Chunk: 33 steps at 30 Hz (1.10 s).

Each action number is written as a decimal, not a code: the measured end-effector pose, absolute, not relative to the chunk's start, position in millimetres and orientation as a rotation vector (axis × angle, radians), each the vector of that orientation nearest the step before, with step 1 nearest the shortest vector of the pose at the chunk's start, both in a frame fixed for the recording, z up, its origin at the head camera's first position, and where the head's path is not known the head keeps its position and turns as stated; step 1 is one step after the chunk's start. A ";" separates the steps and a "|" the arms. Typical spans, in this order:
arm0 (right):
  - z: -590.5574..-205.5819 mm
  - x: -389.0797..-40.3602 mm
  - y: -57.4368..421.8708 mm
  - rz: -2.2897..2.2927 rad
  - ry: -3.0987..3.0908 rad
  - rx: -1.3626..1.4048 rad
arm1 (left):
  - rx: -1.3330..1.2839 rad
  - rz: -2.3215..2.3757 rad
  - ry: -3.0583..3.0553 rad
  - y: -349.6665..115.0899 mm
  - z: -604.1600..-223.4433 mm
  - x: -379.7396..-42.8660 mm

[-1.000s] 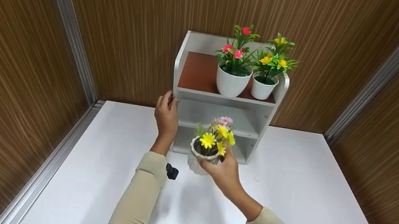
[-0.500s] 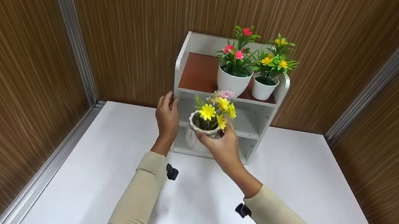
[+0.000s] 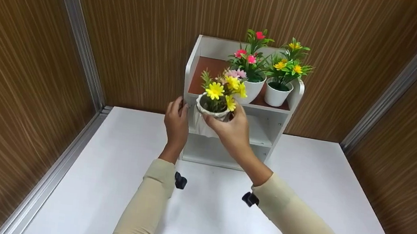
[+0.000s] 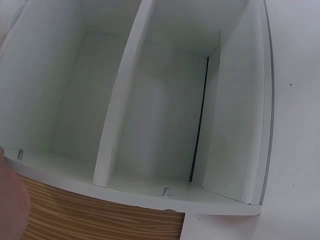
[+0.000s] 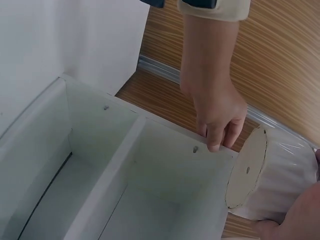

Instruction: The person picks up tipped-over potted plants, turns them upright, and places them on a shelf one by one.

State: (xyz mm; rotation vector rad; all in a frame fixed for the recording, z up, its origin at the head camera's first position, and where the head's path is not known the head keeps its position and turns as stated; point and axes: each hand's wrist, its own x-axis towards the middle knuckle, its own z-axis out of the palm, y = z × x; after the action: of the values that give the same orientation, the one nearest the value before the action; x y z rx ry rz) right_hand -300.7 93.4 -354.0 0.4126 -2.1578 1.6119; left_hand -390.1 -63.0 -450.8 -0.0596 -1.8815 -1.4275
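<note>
In the head view, a white ribbed flowerpot (image 3: 202,126) with yellow and pink flowers (image 3: 223,89) is held up in front of a small white shelf unit (image 3: 189,69). My right hand (image 3: 230,131) grips the pot's rim and side, with the thumb at the front. The pot overlaps the top board's front edge from this angle; its round base faces the right wrist camera. My left hand (image 3: 176,127) holds the unit's left side panel, fingers over its front edge, as the right wrist view shows. Part of that hand (image 4: 12,202) appears in the left wrist view.
On the brown top board stand a white pot (image 3: 252,92) with red-pink flowers and a smaller white pot (image 3: 276,96) with yellow-orange flowers, both toward the right. Below are two open compartments split by a white board (image 4: 120,100). Wood-grain walls (image 3: 142,46) surround the white table (image 3: 304,175).
My right hand has lifted the ribbed flowerpot from low in front of the unit up to about the top board's height, moving slightly left. My left hand stays on the side panel.
</note>
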 end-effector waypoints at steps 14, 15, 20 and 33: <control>-337.4 -326.4 77.7 1.616 -2.128 0.356 | -0.036 -1.420 -1.893 -61.1 -450.6 -390.0; -336.6 -328.3 76.3 1.611 -2.117 0.352 | -0.036 -1.423 -1.893 -61.5 -450.6 -390.1; -333.3 -335.1 69.4 1.571 -2.099 0.344 | -0.035 -1.458 -1.888 -62.4 -450.2 -390.0; -322.9 -333.2 57.9 1.449 -2.101 0.262 | -0.074 -1.424 -1.881 -61.6 -452.5 -388.6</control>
State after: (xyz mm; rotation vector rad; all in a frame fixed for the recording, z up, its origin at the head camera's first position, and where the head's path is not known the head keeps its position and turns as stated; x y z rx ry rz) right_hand -333.2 57.9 -322.9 0.2621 -2.1007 1.4494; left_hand -388.6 -61.6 -452.5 -0.0740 -1.8806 -1.4237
